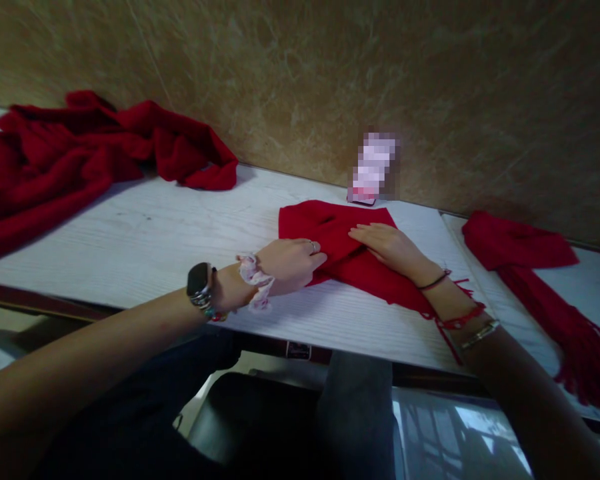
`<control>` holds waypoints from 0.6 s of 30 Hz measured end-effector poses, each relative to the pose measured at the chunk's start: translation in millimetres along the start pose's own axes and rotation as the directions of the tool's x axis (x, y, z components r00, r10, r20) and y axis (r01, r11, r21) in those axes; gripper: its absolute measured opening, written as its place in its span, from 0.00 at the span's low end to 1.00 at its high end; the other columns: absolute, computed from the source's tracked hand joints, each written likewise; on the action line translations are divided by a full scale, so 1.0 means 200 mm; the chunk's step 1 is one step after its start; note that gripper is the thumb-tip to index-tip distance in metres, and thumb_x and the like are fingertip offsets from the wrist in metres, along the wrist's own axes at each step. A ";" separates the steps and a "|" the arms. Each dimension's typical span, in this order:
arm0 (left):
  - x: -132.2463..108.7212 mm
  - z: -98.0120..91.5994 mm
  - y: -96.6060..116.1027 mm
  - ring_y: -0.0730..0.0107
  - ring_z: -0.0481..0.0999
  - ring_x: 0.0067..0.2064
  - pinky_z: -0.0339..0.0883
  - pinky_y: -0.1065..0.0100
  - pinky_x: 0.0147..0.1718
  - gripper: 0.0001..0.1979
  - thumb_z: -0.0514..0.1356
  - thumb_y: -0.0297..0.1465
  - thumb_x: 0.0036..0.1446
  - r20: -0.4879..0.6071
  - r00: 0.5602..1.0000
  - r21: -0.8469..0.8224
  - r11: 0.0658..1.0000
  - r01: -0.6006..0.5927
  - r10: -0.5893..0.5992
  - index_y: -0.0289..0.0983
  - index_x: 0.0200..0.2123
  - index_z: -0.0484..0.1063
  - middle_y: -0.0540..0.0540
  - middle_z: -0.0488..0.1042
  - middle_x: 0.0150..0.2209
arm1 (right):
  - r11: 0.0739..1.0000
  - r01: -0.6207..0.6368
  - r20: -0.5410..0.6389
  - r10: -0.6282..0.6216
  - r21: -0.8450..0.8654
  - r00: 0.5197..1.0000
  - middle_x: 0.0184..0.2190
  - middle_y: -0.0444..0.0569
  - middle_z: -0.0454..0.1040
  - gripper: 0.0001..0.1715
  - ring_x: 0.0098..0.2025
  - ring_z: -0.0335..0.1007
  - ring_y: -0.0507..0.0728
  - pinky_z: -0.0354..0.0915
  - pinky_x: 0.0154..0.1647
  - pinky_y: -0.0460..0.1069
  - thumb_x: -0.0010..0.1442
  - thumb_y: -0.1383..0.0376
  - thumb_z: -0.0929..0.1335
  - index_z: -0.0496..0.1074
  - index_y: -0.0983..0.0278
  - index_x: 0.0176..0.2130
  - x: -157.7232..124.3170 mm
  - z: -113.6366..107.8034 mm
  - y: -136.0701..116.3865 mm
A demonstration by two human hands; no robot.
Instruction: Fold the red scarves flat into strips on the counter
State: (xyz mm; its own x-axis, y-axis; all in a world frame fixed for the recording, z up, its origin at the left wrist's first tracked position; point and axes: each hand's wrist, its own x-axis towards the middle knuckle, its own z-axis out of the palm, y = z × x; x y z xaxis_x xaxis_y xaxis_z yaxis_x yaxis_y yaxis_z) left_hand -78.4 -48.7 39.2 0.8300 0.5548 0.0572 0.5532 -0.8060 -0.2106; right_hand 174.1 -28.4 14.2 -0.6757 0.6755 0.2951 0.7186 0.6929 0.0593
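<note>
A red scarf [330, 223] lies partly folded on the white table [145, 233] in front of me. My left hand [290, 260] rests at its left edge, fingers curled and pinching the cloth. My right hand [387, 243] lies flat on the scarf with fingers stretched out, pressing it down. The scarf's fringed end trails under my right wrist toward the table's near edge.
A heap of red scarves [70, 153] lies at the far left. Another red fringed scarf [540, 267] lies at the right, hanging over the edge. A blurred upright object [373, 167] leans against the brown wall behind the folded scarf.
</note>
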 end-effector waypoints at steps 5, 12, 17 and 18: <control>-0.01 0.03 -0.01 0.64 0.72 0.38 0.64 0.67 0.32 0.15 0.53 0.29 0.54 0.046 0.987 -0.058 0.987 -0.151 0.153 0.36 0.45 0.69 0.43 0.72 0.39 | 0.999 0.035 0.016 -0.036 0.034 0.999 0.50 0.51 0.71 0.21 0.55 0.63 0.58 0.62 0.55 0.58 0.57 0.74 0.61 0.69 0.65 0.49 -0.02 0.00 0.03; -0.02 0.04 -0.06 0.65 0.71 0.41 0.63 0.68 0.40 0.17 0.53 0.27 0.55 -0.035 0.960 -0.202 0.939 -0.279 0.277 0.34 0.49 0.67 0.42 0.73 0.40 | 0.999 -0.008 -0.072 0.012 0.050 0.997 0.44 0.53 0.75 0.16 0.47 0.70 0.58 0.64 0.51 0.58 0.57 0.72 0.61 0.72 0.65 0.43 -0.04 0.00 0.05; -0.02 0.01 -0.07 0.67 0.71 0.40 0.58 0.67 0.45 0.18 0.54 0.26 0.53 0.023 0.955 -0.297 0.914 -0.275 0.295 0.33 0.48 0.68 0.44 0.74 0.39 | 1.000 -0.024 -0.157 0.026 0.014 0.987 0.41 0.54 0.75 0.15 0.46 0.69 0.59 0.65 0.49 0.58 0.54 0.74 0.61 0.72 0.65 0.39 -0.05 -0.02 0.04; -0.02 0.02 -0.06 0.67 0.71 0.41 0.57 0.66 0.47 0.17 0.54 0.26 0.53 0.029 0.950 -0.311 0.906 -0.286 0.309 0.34 0.48 0.68 0.44 0.74 0.39 | 1.000 -0.009 -0.109 0.010 0.008 0.994 0.41 0.55 0.74 0.16 0.46 0.68 0.60 0.65 0.48 0.57 0.52 0.75 0.61 0.72 0.66 0.40 -0.05 -0.01 0.04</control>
State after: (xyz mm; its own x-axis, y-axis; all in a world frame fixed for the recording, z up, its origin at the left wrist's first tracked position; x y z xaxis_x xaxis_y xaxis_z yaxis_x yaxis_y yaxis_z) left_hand -88.2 -40.7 38.2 0.9580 0.2839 -0.0394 0.2865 -0.9532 0.0965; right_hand 186.9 -30.2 14.6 -0.6467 0.6505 0.3982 0.7231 0.6890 0.0489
